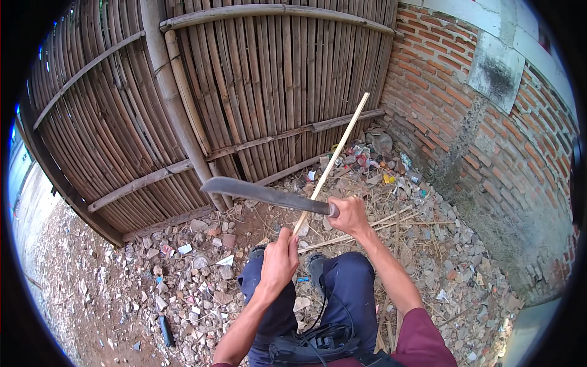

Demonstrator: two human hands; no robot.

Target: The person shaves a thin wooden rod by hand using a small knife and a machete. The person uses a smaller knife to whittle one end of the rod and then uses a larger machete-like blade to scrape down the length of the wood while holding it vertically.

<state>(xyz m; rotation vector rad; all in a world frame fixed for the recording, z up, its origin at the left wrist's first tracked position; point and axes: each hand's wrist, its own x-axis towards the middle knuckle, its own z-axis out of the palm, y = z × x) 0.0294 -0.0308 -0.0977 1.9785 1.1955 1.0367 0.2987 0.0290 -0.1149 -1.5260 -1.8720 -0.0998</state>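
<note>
Our left hand (280,262) is holding a bamboo strip (340,147) toward one o'clock, ideally avoiding the machete (264,194) our right hand (349,215) is gripping.

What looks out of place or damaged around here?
Coloured litter lies strewn over the rubble where the fence meets the brick wall, looking untidy. A grey patch on that wall is stained black, seemingly weathered. The machete and strip look normal.

no legible text, no signs or numbers readable, colored litter (367,163) between 2 and 3 o'clock too small to read
</note>
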